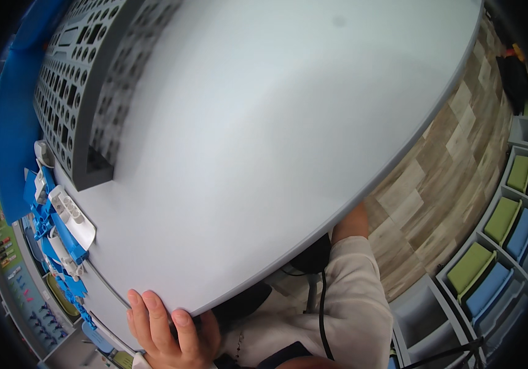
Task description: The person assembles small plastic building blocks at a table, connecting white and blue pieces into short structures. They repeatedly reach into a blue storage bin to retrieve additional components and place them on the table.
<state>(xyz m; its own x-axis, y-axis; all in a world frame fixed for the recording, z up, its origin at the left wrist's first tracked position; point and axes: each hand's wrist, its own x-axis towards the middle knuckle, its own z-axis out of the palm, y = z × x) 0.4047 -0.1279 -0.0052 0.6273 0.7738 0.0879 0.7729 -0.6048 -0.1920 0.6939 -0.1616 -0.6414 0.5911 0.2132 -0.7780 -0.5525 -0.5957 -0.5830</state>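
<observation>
My left hand rests at the near left corner of a white table. Its fingers lie apart on the tabletop near the edge, with nothing held in them. My right forearm, in a white sleeve, reaches up to the table's right edge. Past the wrist, my right hand is hidden beneath the tabletop, so its fingers do not show. A grey panel with rows of holes stands upright on the table's far left. Close by, blue and white plastic parts lie piled along the left edge.
A tall blue panel stands beyond the perforated one. On the right, over a wood-patterned floor, a grey shelf unit holds green bins and blue bins. A black cable hangs beside my right arm. Shelves with small coloured parts line the left.
</observation>
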